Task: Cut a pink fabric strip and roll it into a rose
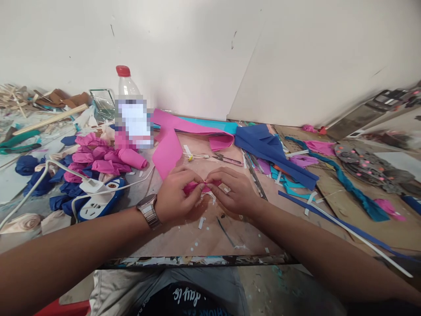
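Over the middle of the table, my left hand [182, 188] and my right hand [233, 189] meet, thumbs and fingertips pinched together. Between them is a pink strip [168, 153] of paper or thin cloth, gathered at the fingertips. Its long free end runs up behind my left hand and folds over toward the back of the table. My fingers cover most of the gathered part. Just beyond my hands lies a pair of small scissors [226, 159]. A watch sits on my left wrist.
At left are pink rolled flowers [95, 158], blue ones, a power strip [101, 202] with a white cable, and a red-capped bottle [126, 83] behind a phone [136, 123]. Blue strips [276, 153] and cardboard [358, 193] lie at right. A white wall [197, 52] stands behind.
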`<action>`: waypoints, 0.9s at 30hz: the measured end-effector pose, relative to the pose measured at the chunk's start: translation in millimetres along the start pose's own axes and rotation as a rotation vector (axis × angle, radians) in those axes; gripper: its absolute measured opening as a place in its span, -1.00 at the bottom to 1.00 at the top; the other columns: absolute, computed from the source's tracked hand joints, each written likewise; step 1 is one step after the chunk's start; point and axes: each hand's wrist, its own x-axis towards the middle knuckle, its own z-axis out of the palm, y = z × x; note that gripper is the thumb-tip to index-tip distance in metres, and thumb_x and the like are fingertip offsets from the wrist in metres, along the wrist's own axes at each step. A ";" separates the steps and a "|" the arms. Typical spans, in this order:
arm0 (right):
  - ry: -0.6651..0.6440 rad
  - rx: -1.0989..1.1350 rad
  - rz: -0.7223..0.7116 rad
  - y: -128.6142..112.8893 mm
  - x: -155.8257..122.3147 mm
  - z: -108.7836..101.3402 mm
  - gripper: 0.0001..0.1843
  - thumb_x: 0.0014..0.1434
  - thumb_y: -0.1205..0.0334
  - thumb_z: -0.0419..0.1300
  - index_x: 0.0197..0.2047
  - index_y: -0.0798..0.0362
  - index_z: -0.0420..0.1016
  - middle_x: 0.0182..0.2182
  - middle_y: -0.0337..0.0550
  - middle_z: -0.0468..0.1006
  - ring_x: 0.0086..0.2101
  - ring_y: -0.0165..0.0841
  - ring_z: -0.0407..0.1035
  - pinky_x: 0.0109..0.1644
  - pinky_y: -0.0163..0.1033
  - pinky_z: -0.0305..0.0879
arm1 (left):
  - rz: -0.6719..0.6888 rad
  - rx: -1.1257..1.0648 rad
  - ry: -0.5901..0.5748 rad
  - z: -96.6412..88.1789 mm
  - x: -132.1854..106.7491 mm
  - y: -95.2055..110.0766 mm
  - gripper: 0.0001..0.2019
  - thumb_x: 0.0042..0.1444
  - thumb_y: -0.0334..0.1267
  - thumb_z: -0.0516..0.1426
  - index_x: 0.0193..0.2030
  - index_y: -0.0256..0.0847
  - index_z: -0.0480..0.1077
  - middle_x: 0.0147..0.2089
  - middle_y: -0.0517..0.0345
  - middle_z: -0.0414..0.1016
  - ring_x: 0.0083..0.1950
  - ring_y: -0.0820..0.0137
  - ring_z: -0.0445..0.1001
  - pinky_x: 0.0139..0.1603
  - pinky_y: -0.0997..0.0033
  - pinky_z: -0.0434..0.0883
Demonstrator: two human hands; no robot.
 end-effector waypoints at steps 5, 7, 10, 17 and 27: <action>-0.045 0.020 0.050 1.8 -1.9 1.3 -0.94 0.43 0.28 0.16 -0.07 0.00 0.46 -0.19 -0.09 0.62 -0.18 -0.26 0.51 -0.06 -0.14 0.44 | 0.045 0.042 -0.009 -0.8 0.8 0.0 -0.85 0.34 -0.24 0.14 -0.23 -0.15 0.52 -0.21 0.07 0.65 -0.10 0.22 0.51 -0.02 0.16 0.38; -0.059 0.028 0.062 2.3 -2.4 2.0 -0.94 0.44 0.28 0.15 -0.07 0.00 0.45 -0.19 -0.09 0.61 -0.17 -0.26 0.50 -0.06 -0.14 0.43 | 0.061 0.069 -0.012 -1.2 1.1 0.1 -0.84 0.35 -0.24 0.13 -0.23 -0.16 0.52 -0.20 0.06 0.65 -0.10 0.21 0.50 -0.02 0.15 0.38; -0.083 0.050 0.122 2.2 -2.9 3.2 -0.93 0.45 0.26 0.13 -0.07 -0.01 0.44 -0.18 -0.10 0.60 -0.17 -0.25 0.48 -0.05 -0.13 0.41 | 0.080 0.124 -0.019 -1.7 1.5 -0.5 -0.84 0.35 -0.24 0.12 -0.21 -0.17 0.52 -0.19 0.05 0.64 -0.09 0.20 0.50 0.01 0.12 0.38; -0.088 0.080 0.187 1.7 -3.3 4.6 -0.94 0.46 0.22 0.12 -0.09 -0.03 0.41 -0.17 -0.10 0.57 -0.15 -0.23 0.46 -0.04 -0.12 0.36 | 0.154 0.234 -0.009 -1.6 2.4 -0.9 -0.87 0.34 -0.20 0.14 -0.19 -0.15 0.50 -0.17 0.09 0.66 -0.03 0.18 0.51 0.12 0.06 0.36; -0.095 0.137 0.266 -1.4 -5.3 11.4 -0.93 0.48 0.24 0.09 -0.10 -0.02 0.38 -0.08 -0.08 0.54 -0.04 -0.22 0.40 0.09 -0.08 0.32 | 0.250 0.384 -0.030 -1.2 3.4 -3.4 -0.88 0.31 -0.18 0.16 -0.16 -0.14 0.48 -0.11 0.07 0.66 -0.01 0.16 0.49 0.12 0.04 0.32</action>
